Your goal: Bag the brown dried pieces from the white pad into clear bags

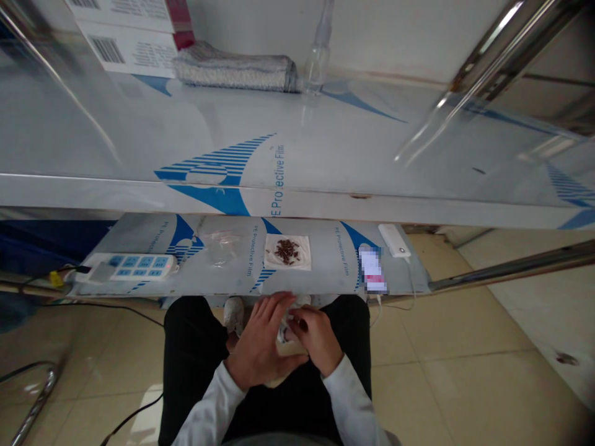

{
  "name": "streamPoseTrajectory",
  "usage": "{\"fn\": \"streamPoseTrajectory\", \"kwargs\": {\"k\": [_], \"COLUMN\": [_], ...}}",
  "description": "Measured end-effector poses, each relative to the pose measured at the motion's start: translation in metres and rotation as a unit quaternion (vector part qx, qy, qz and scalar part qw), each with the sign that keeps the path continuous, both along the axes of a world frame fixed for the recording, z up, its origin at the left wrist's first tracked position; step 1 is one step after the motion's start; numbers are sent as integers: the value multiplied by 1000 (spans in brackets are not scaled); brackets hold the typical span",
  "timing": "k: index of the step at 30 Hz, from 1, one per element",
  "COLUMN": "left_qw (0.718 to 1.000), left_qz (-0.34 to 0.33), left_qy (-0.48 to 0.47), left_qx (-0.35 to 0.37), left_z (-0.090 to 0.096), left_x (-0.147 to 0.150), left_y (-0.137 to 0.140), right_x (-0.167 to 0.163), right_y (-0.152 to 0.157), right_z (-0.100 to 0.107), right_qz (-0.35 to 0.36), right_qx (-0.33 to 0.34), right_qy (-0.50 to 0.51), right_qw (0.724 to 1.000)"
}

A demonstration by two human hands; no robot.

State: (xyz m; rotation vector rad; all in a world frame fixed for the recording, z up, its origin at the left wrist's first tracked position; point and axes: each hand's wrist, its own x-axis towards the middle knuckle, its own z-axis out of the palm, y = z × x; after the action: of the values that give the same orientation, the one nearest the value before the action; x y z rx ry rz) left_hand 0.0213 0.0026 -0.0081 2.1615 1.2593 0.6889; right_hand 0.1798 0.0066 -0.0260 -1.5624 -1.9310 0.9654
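Note:
My left hand curves around a pale, beige-white object held over my lap, and much of it is covered by my fingers. Its kind cannot be made out. At its top, the fingers of my right hand are bent in a pinch, close against the left fingers. Whatever they grip is too small to name. On the lower shelf, just beyond my hands, a white square sheet carries a small heap of dark brown pieces.
The lower shelf also bears a white power strip, clear plastic, a phone and a white power bank with a cable. Above it runs a worktop with a folded towel, a clear bottle and boxes.

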Motion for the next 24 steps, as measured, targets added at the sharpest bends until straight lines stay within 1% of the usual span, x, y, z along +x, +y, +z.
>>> {"fn": "streamPoseTrajectory", "kwargs": {"k": [1, 2, 5, 8, 11, 16, 20, 22, 24], "left_qw": [1000, 1000, 998, 995, 993, 996, 997, 997, 997], "left_qz": [-14, -22, -22, 4, 20, 9, 15, 28, 52], "left_qy": [-11, -16, -34, -64, -77, -54, -49, -46, -42], "left_qx": [14, 14, -38, -82, -89, -76, -54, -47, -41], "left_z": [-5, -12, -31, -42, -43, -39, -38, -40, -44], "left_x": [0, 0, 3, 5, 5, 7, 12, 14, 13], "left_y": [4, 9, 22, 28, 27, 22, 17, 14, 11], "right_x": [1, 1, 1, 1, 3, 8, 12, 15, 18], "right_y": [2, 5, 9, 11, 14, 23, 23, 21, 24], "right_z": [2, 3, 7, 8, 12, 21, 25, 24, 22], "right_qz": [-1, -1, 5, 10, 42, 94, 146, 156, 164], "right_qx": [-5, -7, -4, -7, 0, -1, -12, -8, -7], "right_qy": [6, 10, 18, 58, 70, -1, -29, -28, 1], "right_qw": [1000, 1000, 1000, 998, 997, 996, 989, 987, 987]}}
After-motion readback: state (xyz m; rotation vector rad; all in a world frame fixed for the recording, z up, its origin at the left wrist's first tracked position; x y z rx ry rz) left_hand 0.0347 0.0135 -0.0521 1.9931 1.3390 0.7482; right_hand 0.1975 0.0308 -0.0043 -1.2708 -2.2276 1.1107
